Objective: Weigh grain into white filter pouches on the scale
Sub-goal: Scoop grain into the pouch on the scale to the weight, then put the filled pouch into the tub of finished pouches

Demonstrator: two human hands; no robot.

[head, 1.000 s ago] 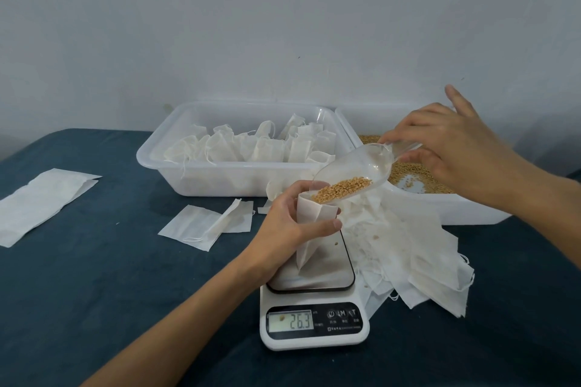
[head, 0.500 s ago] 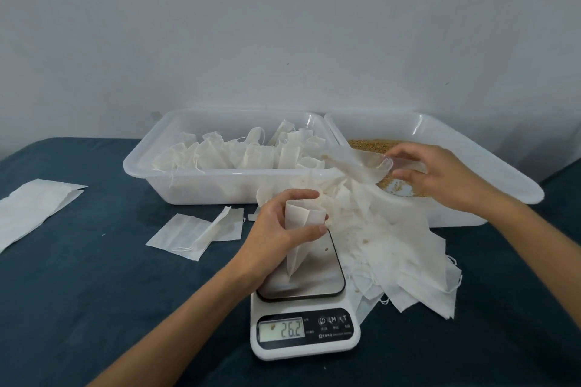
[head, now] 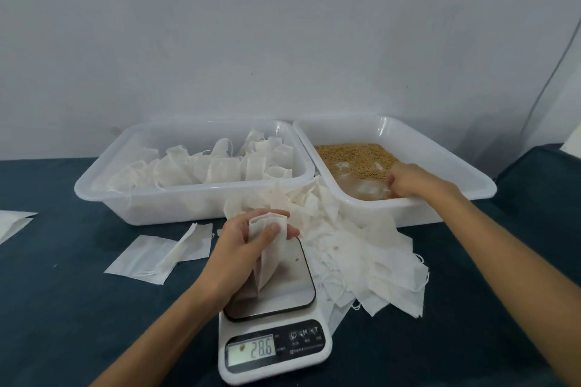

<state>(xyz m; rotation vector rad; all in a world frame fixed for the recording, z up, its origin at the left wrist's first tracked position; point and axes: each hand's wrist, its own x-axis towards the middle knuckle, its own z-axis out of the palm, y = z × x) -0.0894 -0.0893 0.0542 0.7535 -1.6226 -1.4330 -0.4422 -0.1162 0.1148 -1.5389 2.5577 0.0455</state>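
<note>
Left hand [head: 243, 248] fingers clamp the pouch [head: 269, 250] upright on the scale [head: 276, 317] platform; display reads 28.6. Right hand [head: 408, 181] fingers grip the clear scoop [head: 361, 184] inside the grain [head: 355, 155] tray [head: 465, 179].

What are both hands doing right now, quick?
Left hand: closed, gripping the white pouch upright on the scale.
Right hand: closed on the clear scoop, down in the grain tray.

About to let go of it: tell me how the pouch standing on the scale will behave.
The pouch looks thin and floppy, likely to slump or tip once the left hand releases. Probably light; the scale reads 28.6.
</note>
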